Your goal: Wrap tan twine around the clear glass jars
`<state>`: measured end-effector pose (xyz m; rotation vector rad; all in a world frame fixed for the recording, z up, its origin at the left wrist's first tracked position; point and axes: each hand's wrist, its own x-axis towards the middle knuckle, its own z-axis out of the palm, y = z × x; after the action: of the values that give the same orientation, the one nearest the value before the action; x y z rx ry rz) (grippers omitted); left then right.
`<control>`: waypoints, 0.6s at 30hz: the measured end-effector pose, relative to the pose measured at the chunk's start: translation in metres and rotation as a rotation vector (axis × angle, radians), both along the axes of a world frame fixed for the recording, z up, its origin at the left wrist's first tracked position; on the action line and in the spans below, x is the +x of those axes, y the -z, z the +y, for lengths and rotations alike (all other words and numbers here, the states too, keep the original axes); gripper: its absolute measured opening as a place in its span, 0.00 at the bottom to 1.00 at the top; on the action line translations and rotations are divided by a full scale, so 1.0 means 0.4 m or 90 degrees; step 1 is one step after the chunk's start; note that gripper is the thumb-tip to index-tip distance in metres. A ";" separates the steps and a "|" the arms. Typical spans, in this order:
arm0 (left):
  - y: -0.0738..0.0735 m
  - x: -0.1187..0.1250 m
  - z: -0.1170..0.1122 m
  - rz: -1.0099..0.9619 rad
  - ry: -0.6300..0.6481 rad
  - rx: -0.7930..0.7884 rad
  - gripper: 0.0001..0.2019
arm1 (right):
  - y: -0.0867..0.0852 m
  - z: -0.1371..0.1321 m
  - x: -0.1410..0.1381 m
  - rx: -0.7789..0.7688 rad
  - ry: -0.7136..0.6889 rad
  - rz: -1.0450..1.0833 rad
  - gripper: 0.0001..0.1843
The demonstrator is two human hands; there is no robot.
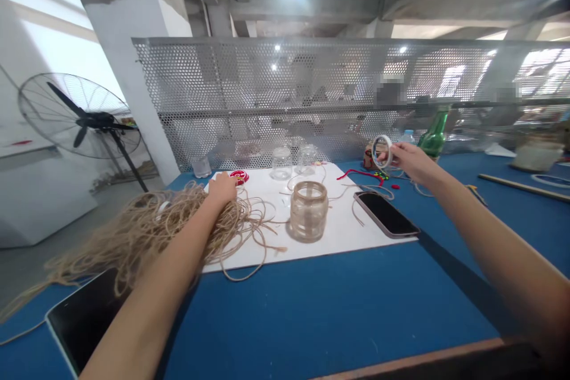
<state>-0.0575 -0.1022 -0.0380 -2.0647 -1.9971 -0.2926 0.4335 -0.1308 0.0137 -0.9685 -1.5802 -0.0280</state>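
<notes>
The jute twine (151, 231) is rough, hairy and matt. The jar (309, 211) is glossy ribbed glass, and the bottle (435, 138) is shiny green glass. The tape roll (382, 152) has a smooth, pale, faintly glossy face. The phone (385, 214) shows a glossy black glass screen in a satin frame. The white board (347, 231) is smooth and matt, the blue tabletop (320, 320) has a low sheen, and the perforated screen (276, 83) is grey sheet metal.

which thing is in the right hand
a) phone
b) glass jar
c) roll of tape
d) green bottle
C. The right hand pinches the white ring of a roll of tape, held up in the air just left of the green bottle.
</notes>
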 end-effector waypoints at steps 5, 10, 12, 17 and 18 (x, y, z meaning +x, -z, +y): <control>-0.077 0.065 -0.049 -0.087 0.084 0.083 0.16 | -0.105 -0.124 -0.138 -0.113 -0.173 0.016 0.11; -0.209 0.194 -0.258 -0.253 0.454 0.265 0.15 | -0.121 -0.353 -0.328 0.031 -0.121 -0.205 0.06; -0.248 0.236 -0.353 -0.242 0.581 0.296 0.15 | -0.111 -0.420 -0.382 0.115 -0.074 -0.262 0.06; -0.275 0.271 -0.487 -0.214 0.676 0.171 0.13 | -0.085 -0.471 -0.439 0.093 -0.133 -0.238 0.07; -0.270 0.271 -0.499 -0.222 0.687 0.137 0.13 | -0.081 -0.469 -0.443 0.083 -0.150 -0.232 0.07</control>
<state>0.0508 -0.3018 0.0700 -2.8497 -0.6963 -1.0444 0.2565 -0.3184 0.0462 -0.6961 -1.9934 -0.1477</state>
